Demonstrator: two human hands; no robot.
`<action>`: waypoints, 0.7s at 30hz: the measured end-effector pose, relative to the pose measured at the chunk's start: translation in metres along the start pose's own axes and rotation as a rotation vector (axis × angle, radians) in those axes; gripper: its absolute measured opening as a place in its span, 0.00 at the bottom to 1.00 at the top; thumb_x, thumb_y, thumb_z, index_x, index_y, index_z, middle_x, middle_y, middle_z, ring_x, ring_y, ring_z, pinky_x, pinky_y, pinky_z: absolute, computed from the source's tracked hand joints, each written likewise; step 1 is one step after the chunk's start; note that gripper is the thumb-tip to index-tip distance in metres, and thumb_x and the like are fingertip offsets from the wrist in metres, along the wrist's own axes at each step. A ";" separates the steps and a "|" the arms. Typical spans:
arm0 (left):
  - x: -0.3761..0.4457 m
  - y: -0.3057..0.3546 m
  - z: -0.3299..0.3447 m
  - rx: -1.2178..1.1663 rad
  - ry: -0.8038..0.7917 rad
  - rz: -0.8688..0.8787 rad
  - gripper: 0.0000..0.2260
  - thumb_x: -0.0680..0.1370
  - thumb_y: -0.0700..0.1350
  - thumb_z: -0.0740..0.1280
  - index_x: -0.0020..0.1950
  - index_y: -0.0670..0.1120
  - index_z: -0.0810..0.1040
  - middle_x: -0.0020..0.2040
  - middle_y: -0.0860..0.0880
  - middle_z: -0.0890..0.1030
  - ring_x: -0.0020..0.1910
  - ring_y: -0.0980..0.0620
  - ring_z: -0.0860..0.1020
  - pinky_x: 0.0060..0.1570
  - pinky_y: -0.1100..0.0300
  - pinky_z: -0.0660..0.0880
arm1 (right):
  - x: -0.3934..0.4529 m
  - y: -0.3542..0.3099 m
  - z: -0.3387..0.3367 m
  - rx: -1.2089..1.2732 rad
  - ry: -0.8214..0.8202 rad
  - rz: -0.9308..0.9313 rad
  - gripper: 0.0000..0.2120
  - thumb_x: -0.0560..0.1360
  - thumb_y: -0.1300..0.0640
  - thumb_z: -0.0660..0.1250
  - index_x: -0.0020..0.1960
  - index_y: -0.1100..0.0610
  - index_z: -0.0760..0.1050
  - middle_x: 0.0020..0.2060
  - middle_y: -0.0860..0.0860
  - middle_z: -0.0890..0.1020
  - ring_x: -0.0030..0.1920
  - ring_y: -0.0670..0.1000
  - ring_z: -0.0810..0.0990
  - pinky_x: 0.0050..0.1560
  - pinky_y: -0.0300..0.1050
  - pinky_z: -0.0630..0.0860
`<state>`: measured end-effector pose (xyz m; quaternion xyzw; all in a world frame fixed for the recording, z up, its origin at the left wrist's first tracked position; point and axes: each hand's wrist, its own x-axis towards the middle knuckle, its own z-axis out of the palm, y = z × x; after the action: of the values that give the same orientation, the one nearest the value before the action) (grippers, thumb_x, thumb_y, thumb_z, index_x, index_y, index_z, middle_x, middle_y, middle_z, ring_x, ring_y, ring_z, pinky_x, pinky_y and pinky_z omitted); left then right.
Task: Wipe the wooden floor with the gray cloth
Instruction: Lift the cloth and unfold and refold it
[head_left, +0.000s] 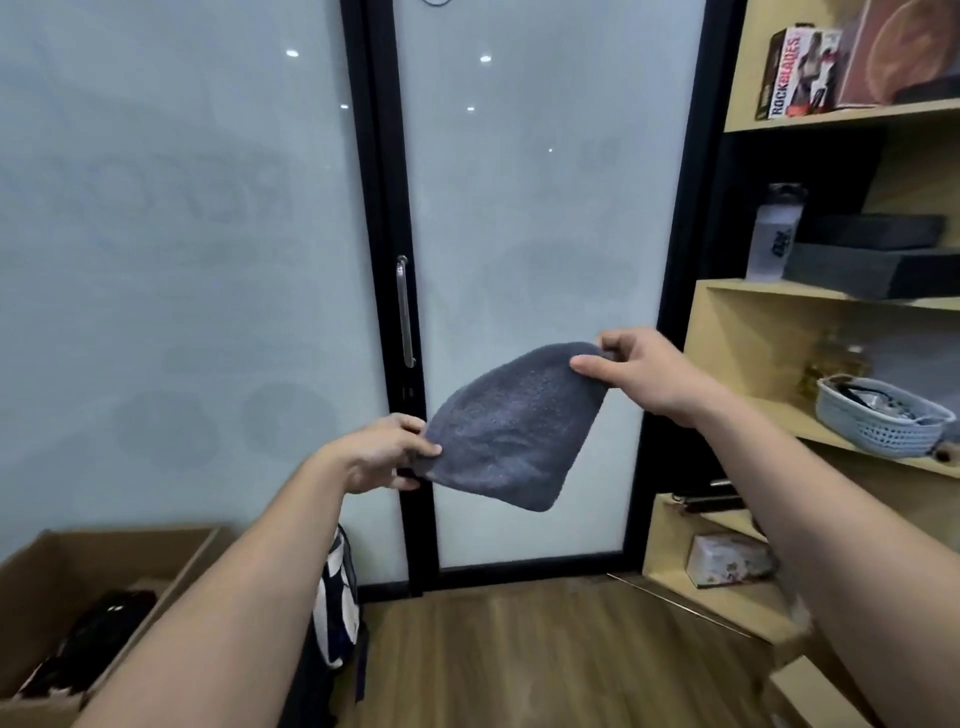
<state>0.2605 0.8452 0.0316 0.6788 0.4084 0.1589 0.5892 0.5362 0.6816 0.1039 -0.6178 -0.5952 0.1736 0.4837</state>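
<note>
Nearby, a cardboard box (78, 597) and shelves (810, 296) flank the wooden floor (519, 660); left hand (382, 454) and right hand (647, 371) pinch opposite corners of the gray cloth (511, 431).

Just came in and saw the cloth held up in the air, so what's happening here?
A person stands facing a frosted glass door and holds a gray cloth up with both hands. The left hand pinches its lower left edge, the right hand pinches its upper corner. The cloth hangs above the wooden floor without touching it, so wiping has not begun.
</note>
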 end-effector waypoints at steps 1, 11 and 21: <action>0.014 0.004 0.008 0.114 -0.001 -0.009 0.21 0.72 0.45 0.77 0.59 0.51 0.70 0.49 0.52 0.82 0.49 0.52 0.79 0.53 0.51 0.72 | 0.012 0.001 -0.004 -0.114 -0.017 -0.027 0.16 0.77 0.52 0.72 0.40 0.64 0.74 0.32 0.50 0.72 0.34 0.47 0.69 0.38 0.46 0.66; 0.160 0.130 0.125 0.736 -0.198 0.601 0.36 0.63 0.62 0.78 0.67 0.58 0.69 0.67 0.60 0.74 0.69 0.55 0.70 0.71 0.50 0.65 | 0.104 0.079 -0.050 -0.610 -0.294 -0.075 0.13 0.74 0.51 0.73 0.37 0.55 0.73 0.31 0.48 0.73 0.32 0.46 0.69 0.35 0.46 0.66; 0.293 0.232 0.183 0.728 -0.290 0.653 0.16 0.67 0.56 0.77 0.38 0.51 0.72 0.35 0.56 0.75 0.34 0.58 0.73 0.38 0.59 0.71 | 0.171 0.164 -0.170 -0.634 -0.209 -0.169 0.21 0.74 0.35 0.69 0.38 0.48 0.64 0.33 0.47 0.69 0.33 0.45 0.67 0.36 0.49 0.68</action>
<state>0.6535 0.9465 0.1233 0.9474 0.1179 0.0861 0.2847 0.8029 0.7985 0.1141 -0.6648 -0.7149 0.0015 0.2167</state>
